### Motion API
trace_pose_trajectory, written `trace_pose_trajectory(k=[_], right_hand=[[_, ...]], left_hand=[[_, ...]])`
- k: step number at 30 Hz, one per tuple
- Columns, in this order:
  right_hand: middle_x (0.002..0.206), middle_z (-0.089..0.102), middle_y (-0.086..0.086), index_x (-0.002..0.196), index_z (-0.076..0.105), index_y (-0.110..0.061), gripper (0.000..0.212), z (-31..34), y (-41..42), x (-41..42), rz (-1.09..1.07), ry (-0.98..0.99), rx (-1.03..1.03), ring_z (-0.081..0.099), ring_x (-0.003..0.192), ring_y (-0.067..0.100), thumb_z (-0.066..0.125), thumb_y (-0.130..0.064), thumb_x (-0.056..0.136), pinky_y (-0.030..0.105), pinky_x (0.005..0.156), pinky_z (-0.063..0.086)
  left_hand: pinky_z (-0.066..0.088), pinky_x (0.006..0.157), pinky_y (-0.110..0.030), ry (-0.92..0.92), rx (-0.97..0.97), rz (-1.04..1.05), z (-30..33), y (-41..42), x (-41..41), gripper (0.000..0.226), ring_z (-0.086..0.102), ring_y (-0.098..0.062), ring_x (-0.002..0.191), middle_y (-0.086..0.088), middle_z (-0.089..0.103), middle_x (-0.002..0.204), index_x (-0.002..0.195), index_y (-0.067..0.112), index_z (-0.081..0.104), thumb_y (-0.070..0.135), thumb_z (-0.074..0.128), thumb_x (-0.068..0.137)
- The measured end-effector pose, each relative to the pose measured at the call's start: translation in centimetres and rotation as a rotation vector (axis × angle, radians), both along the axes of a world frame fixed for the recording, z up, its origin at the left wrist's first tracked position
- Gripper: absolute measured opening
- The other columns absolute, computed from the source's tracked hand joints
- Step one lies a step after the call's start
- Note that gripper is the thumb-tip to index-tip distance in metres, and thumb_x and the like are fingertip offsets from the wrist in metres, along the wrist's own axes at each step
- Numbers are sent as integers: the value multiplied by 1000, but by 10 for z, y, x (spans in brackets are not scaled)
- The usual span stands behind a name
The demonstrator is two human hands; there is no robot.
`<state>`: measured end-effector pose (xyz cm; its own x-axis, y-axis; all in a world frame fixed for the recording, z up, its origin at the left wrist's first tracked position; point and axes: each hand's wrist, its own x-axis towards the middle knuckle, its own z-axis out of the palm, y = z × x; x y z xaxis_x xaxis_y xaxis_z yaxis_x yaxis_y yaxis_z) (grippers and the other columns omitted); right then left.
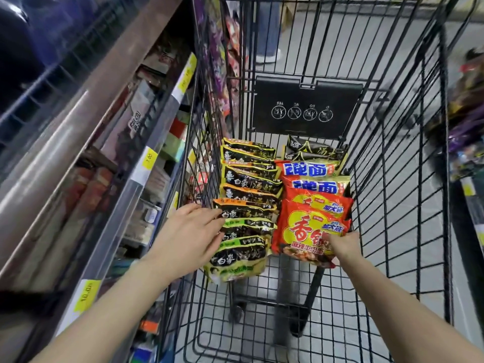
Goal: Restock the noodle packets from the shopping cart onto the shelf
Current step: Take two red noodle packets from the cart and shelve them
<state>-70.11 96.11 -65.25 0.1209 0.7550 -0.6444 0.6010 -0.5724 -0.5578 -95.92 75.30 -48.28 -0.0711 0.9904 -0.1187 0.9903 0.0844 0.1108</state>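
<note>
both hands in cart (392, 179): left grip (191, 231) on black pkts (246, 213), right grip (343, 247) on red pkt (306, 231)

Black-and-yellow noodle packets (246, 205) beside red-and-yellow packets (309, 229) in a black wire cart (398, 205).

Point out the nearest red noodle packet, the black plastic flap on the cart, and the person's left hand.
Nearest red noodle packet (305, 229): head view, printed front.
Black plastic flap (305, 100): head view, flat face above icons.
Left hand (191, 231): head view, back of hand.
</note>
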Motion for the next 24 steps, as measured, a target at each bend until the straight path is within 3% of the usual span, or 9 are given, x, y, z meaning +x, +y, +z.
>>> trace_pose_trajectory(k=[8,12,16,19,21,24], right_hand=[[108,65,12,121,55,-3,51,15,-15,-5,77,57,22,62,97,29,77,-6,75,37,87,49],[99,71,7,108,67,-9,42,20,-22,-2,195,10,60,65,85,25,81,-24,72,40,85,53],[101,70,6,117,61,-10,46,43,-27,-2,290,45,147,67,90,26,77,-23,76,38,83,54],[91,70,-2,109,64,-22,35,80,-25,-5,396,-60,320,66,84,23,72,-35,77,35,78,54],[77,67,-6,103,66,-24,27,110,-19,-3,415,-111,426,62,73,19,68,-38,80,29,65,49],[61,59,-11,89,66,-24,14,159,-7,1,390,-66,506,56,57,14,68,-37,84,22,50,35]], left_hand=[[52,86,-34,-19,74,19,-1,2,3,40,70,-14,83,-1,74,98,93,15,75,34,41,84],[51,84,-31,10,78,12,-4,1,1,40,69,-13,79,1,74,95,88,17,76,34,40,84],[50,85,-33,53,51,-18,-4,2,1,38,69,-12,79,2,74,93,85,19,75,34,40,82],[50,86,-39,147,3,-37,-4,2,2,20,70,-15,84,2,74,92,83,20,74,32,62,73],[48,92,-42,162,-73,16,0,7,9,23,68,-16,93,2,73,99,91,20,72,32,68,72],[35,108,-34,18,-204,104,5,22,31,37,51,-13,121,4,56,131,129,22,53,32,42,95]])
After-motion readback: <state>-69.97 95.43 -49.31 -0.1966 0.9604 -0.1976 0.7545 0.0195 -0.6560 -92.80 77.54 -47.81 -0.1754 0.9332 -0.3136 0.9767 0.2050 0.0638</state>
